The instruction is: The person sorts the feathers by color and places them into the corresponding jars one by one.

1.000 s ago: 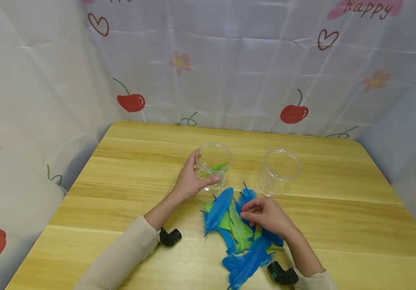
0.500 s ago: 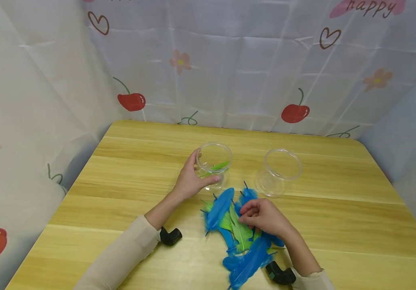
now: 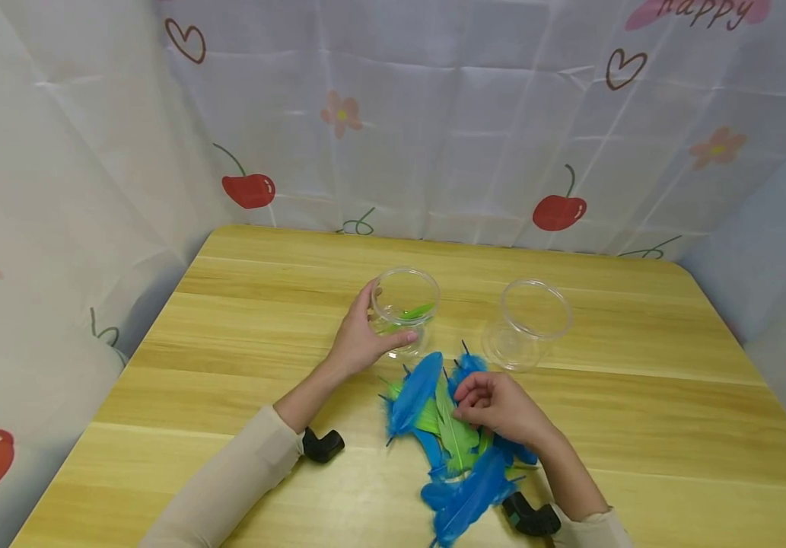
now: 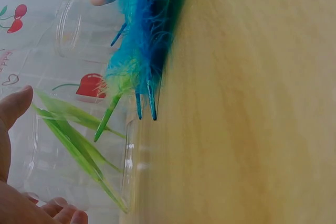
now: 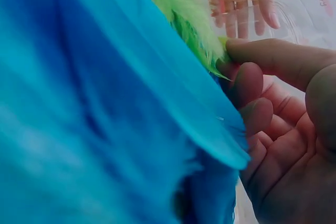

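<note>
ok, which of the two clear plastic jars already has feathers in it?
The clear plastic jar on the left, gripped by the left hand: green feathers lie inside. The other clear plastic jar looks empty and is untouched.

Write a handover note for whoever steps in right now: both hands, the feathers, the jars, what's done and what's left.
Left hand: grip round the clear plastic jar holding green feathers.
Right hand: fingertips pinch a green feather in the loose pile of blue and green feathers on the wooden table.
Second clear plastic jar: looks empty, to the right.
Done: a few green feathers in the left jar.
Left: the pile, probably blue into the empty jar.
</note>
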A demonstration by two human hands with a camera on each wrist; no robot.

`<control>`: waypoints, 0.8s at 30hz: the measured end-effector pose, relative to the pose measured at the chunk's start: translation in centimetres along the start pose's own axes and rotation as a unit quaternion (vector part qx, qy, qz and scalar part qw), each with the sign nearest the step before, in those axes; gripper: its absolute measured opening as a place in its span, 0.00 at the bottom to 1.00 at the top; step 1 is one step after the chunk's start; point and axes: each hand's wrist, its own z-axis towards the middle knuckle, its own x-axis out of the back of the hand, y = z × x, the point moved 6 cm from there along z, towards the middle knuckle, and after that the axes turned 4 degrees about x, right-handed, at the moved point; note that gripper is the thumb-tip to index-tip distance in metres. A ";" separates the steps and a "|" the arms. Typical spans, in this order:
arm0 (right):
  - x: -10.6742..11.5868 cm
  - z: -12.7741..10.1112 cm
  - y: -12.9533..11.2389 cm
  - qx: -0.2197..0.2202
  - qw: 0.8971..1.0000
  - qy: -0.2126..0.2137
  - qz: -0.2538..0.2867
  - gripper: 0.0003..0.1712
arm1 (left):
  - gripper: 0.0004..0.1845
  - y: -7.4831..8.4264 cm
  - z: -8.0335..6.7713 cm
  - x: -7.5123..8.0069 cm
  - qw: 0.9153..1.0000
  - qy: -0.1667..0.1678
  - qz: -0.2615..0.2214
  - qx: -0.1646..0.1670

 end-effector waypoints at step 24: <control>1.6 -0.5 -0.7 0.042 0.986 0.051 0.153 0.30 | 0.57 -0.1 0.1 -0.1 1.000 -0.002 0.006 0.001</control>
